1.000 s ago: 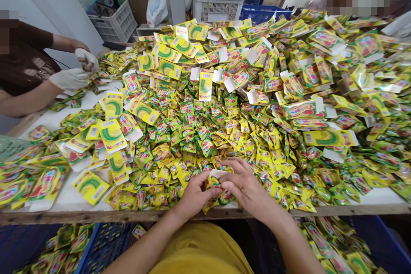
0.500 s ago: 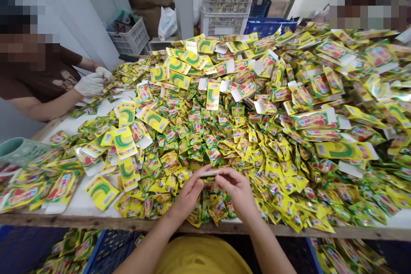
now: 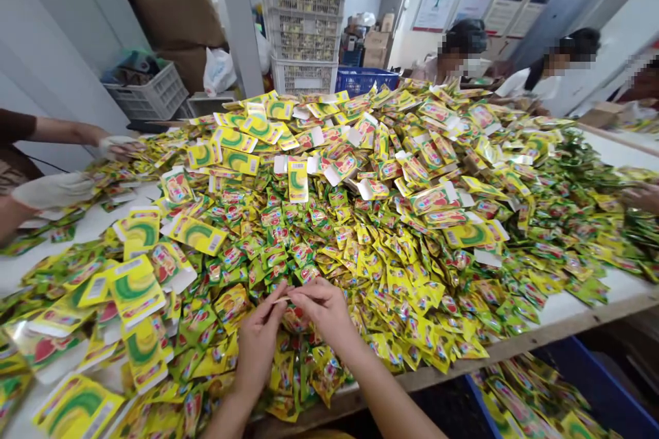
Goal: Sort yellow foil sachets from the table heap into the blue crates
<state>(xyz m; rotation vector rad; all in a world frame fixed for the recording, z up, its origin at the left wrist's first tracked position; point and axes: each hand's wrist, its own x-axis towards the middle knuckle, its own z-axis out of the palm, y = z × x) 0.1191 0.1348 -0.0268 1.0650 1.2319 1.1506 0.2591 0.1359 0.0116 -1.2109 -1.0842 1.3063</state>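
Observation:
My left hand (image 3: 259, 341) and my right hand (image 3: 322, 309) meet just above the near edge of the table. Both pinch the same small flat carton (image 3: 282, 299), seen edge-on between the fingertips. Under and around the hands lies a deep heap of small yellow and green sachets (image 3: 360, 254). Flat yellow cartons with a green arc (image 3: 198, 234) are scattered to the left of my hands.
The white table (image 3: 561, 309) has a wooden front edge. Blue crates of sachets (image 3: 546, 398) sit below at the right. A gloved co-worker's hands (image 3: 56, 188) work at the left; other people sit at the far right. White crates (image 3: 303, 27) are stacked behind.
My hands lifted the carton off the heap and now hold it edge-on at the fingertips. The camera tilted up and turned right, showing more of the room and more people.

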